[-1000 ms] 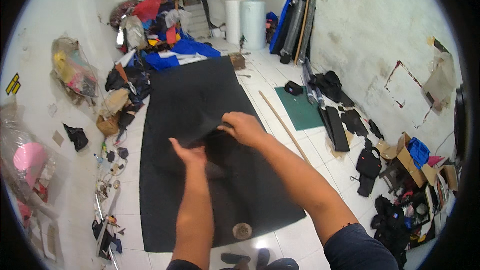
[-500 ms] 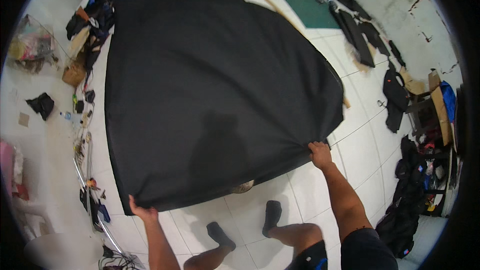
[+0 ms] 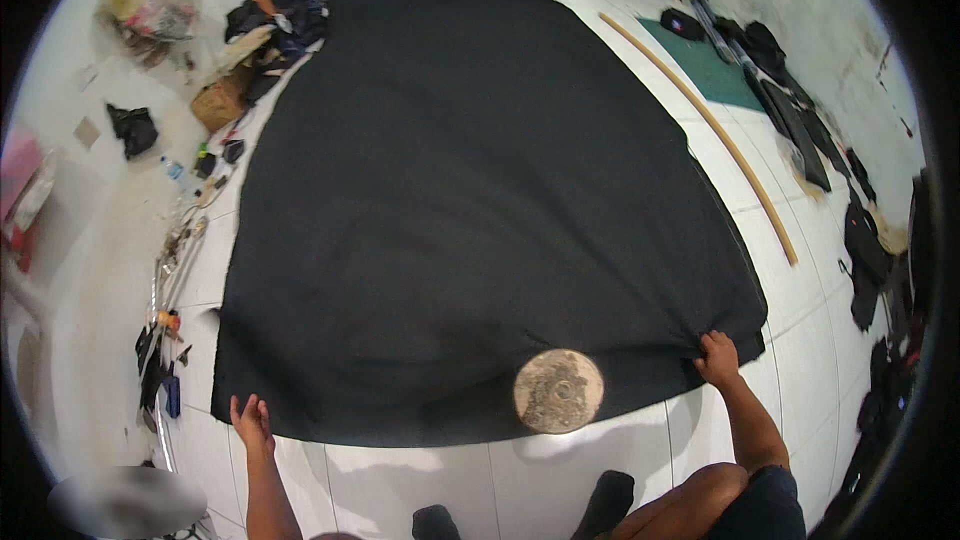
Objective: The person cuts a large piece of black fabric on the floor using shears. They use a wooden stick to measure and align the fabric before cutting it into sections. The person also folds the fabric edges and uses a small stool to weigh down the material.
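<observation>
A large sheet of black fabric [image 3: 460,200] lies spread over the floor in front of me, with soft wrinkles toward its right. My left hand [image 3: 252,422] is at the near left corner, fingers apart, against or just beside the edge. Near the right corner, my right hand [image 3: 717,358] is closed on the fabric, pulling small creases into it. Between the hands, a round, stained wooden disc [image 3: 558,391] shows fully at the sheet's near edge.
A long thin wooden strip [image 3: 715,120] lies right of the fabric, near a green mat [image 3: 705,65] and dark rolls. Clutter, with a brown box [image 3: 222,100], lines the left wall. A blurred pale round object [image 3: 128,502] is at lower left. My feet [image 3: 605,502] are close to the near edge.
The fabric lies flatter and its right side is spread wider. The disc, mostly covered before, now shows whole. My right hand has moved right with the fabric; my left hand's fingers have opened.
</observation>
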Demonstrator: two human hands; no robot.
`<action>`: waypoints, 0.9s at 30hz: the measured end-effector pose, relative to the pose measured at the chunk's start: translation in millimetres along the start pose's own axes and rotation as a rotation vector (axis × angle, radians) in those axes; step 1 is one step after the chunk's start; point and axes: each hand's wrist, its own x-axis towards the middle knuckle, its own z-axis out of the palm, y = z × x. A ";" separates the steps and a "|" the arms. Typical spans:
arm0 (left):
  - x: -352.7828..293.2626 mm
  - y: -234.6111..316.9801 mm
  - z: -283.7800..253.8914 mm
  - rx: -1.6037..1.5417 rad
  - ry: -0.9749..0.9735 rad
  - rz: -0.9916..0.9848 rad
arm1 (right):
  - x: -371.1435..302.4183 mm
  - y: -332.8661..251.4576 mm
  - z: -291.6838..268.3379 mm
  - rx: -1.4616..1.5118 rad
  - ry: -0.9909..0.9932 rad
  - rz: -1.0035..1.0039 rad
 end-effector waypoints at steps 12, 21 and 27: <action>-20.6 -93.4 10.7 1.001 0.199 -0.313 | -9.4 -40.3 -18.2 0.091 0.147 0.164; 23.1 -104.8 -4.6 0.749 0.514 -0.299 | 3.9 -47.3 -22.5 0.304 0.354 0.236; 113.6 -89.6 -104.7 0.251 0.462 -0.038 | 16.0 -73.1 2.8 0.123 0.004 0.266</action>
